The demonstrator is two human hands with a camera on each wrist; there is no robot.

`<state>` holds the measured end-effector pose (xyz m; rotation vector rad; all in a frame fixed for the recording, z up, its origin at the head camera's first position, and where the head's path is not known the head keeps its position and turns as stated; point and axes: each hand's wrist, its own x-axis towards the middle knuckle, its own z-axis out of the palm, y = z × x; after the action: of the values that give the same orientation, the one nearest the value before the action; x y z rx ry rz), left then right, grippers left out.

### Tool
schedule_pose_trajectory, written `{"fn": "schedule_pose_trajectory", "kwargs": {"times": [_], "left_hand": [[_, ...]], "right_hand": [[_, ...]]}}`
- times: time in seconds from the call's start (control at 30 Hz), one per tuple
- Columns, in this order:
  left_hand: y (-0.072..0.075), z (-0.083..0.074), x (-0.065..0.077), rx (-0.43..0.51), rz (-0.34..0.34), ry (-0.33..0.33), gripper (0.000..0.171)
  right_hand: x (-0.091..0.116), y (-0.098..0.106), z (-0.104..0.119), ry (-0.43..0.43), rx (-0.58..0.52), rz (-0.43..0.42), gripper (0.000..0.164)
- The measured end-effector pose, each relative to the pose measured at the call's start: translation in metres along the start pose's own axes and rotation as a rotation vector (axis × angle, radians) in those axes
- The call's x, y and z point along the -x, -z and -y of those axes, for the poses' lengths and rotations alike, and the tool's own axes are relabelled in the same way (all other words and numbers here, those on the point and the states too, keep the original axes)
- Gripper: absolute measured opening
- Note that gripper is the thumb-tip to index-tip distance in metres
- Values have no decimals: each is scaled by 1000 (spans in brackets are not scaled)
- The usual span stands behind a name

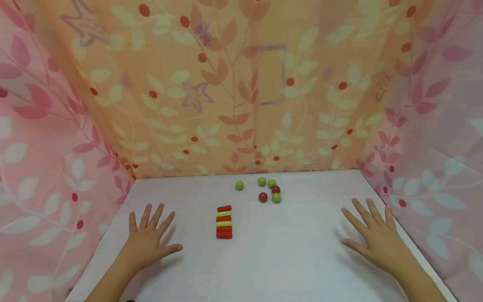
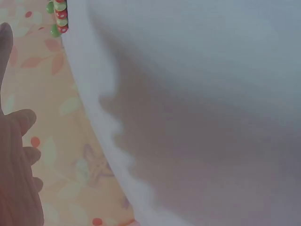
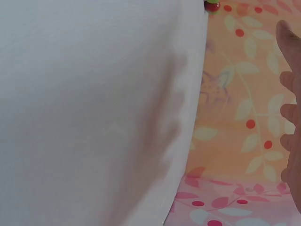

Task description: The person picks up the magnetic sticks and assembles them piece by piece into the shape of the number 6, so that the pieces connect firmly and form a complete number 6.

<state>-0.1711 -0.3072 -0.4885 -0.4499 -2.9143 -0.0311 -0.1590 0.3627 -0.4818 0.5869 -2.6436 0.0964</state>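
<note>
In the head view my left hand point(image 1: 147, 243) is spread over the left part of the white table, holding nothing. My right hand point(image 1: 379, 243) hovers with spread fingers near the right edge, holding nothing. Between the hands, left of centre, small red cylinders point(image 1: 224, 235) and yellow-green cylinders point(image 1: 224, 224) lie in a column, one behind another. Behind them sit several small round green balls point(image 1: 239, 185) and two dark red balls point(image 1: 263, 196). The left wrist view catches the left hand point(image 2: 19, 165) at its edge; the right wrist view shows the right hand point(image 3: 292, 113).
The white table point(image 1: 294, 251) ends at a back curtain point(image 1: 234, 105) with leaf and berry prints. Pink printed curtains stand along the left side point(image 1: 49, 167) and the right side point(image 1: 434, 147). Both hands cast soft shadows on the tabletop.
</note>
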Motion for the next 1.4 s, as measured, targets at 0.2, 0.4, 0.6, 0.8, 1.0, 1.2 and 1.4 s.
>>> {"fn": "schedule_pose_trajectory", "kwargs": {"times": [0.2, 0.4, 0.6, 0.8, 1.0, 1.2, 1.4], "left_hand": [[-1, -6, -13, 53, 31, 0, 102], [-1, -14, -28, 106, 58, 1, 101], [-3, -20, -40, 167, 65, -1, 99], [-4, -24, -55, 216, 55, -8, 98], [-4, -31, -72, 310, 72, 1, 93], [-6, -40, -92, 414, 94, -27, 89], [-12, -46, -111, 549, 143, -39, 78]], "right_hand": [[-14, 1, 10, -6, -43, -5, 85], [-30, -3, 20, -15, -105, 1, 82], [-43, -8, 29, -15, -153, -6, 80], [-56, -14, 36, -34, -229, -1, 77], [-71, -17, 44, -118, -363, 36, 75], [-87, -22, 51, -174, -462, 79, 75], [-101, -35, 60, -232, -575, 105, 76]]}}
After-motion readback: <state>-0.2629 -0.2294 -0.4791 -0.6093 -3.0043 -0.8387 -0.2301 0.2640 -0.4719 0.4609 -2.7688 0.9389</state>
